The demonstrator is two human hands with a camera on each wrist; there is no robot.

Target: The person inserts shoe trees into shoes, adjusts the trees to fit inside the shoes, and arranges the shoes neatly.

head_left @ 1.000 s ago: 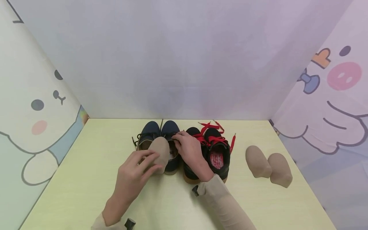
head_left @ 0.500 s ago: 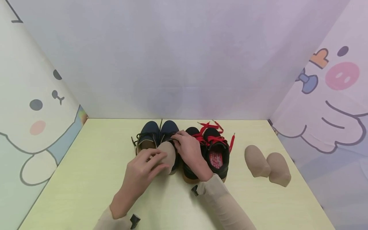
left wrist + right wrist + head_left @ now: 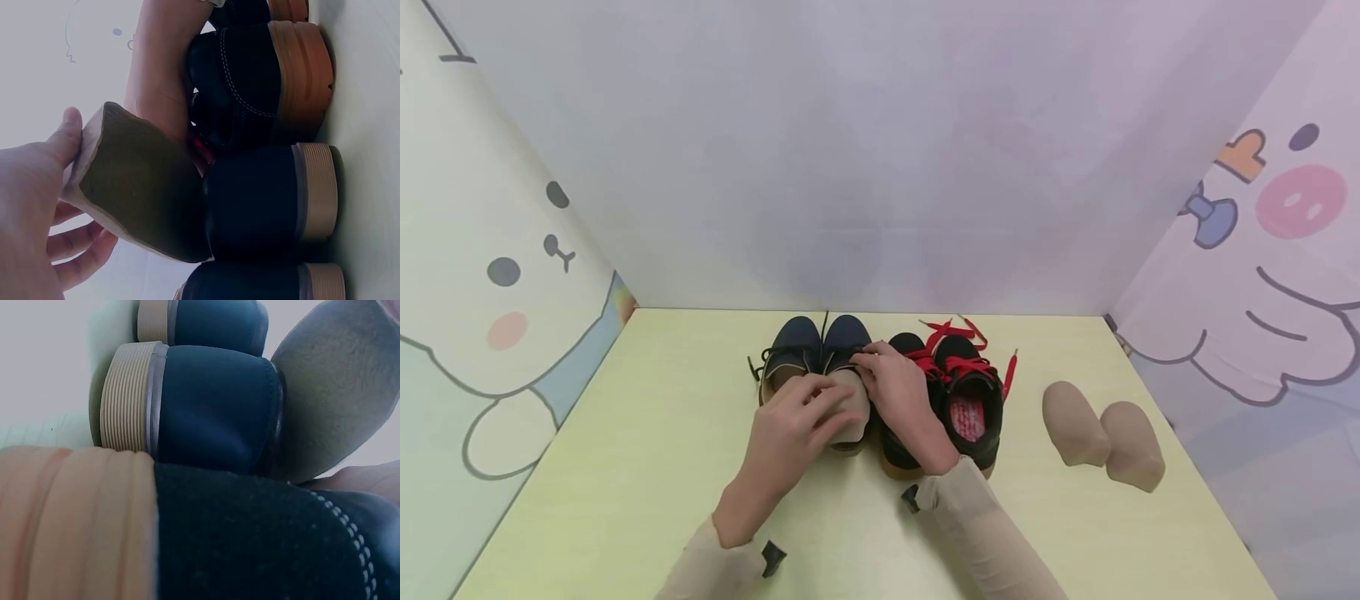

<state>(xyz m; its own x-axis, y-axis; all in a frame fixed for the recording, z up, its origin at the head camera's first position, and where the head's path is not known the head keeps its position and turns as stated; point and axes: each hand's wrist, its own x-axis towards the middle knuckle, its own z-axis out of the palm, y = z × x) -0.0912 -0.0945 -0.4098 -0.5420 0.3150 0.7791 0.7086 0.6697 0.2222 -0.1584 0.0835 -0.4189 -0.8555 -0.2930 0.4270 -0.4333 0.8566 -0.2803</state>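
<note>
left hand [image 3: 790,425]: fingers pinch beige shoe insert [image 3: 850,404], partly inside right navy shoe [image 3: 846,350]. right hand [image 3: 895,392]: fingers curled on that shoe's tongue. two inserts [image 3: 1101,433] lie far right, unplaced; black red-laced shoes [image 3: 958,392] unfilled.

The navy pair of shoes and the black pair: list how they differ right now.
The navy pair has dark laces; the black pair has bright red ones, splayed on the table. The left hand holds a beige shoe insert at the right navy shoe's opening; the black shoes hold no insert, and one shows a red-patterned insole. Both pairs stand side by side, toes toward the back wall.
</note>
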